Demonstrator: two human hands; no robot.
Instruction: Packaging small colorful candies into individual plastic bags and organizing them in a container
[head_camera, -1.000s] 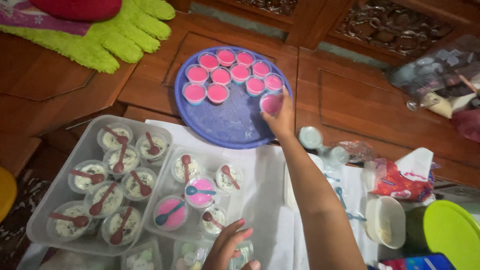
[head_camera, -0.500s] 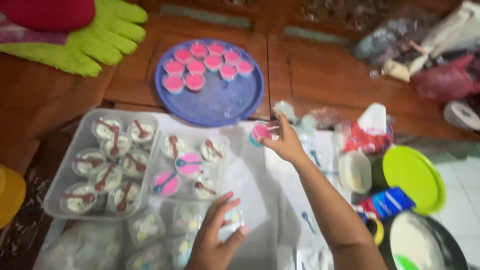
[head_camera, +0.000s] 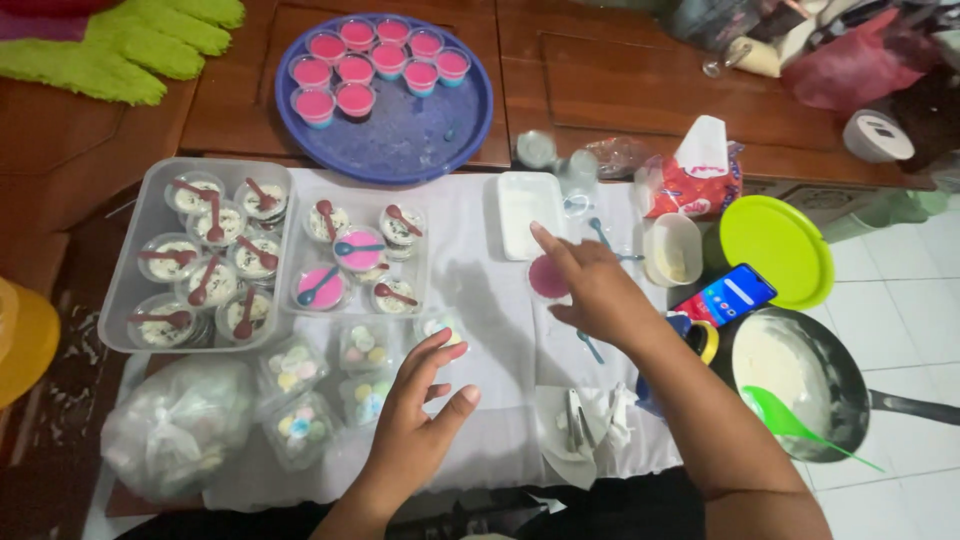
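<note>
White cloth (head_camera: 490, 330) covers the low wooden surface. At left, a clear tray (head_camera: 130, 270) holds spooned dessert cups. The left hand (head_camera: 415, 420) hovers released, fingers spread, holding nothing. The right hand (head_camera: 595, 290) grips a pink cup (head_camera: 548, 278) on the cloth, near a green plate (head_camera: 780, 250).

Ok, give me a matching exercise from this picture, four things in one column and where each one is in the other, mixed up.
Things:
1. pink pudding cups
2. green spoon
3. smartphone
4. single pink cup

Places:
A. under the right hand
B. in the black pan
C. on the round blue tray
D. beside the green plate

Pairs: 1-C, 2-B, 3-D, 4-A
</note>
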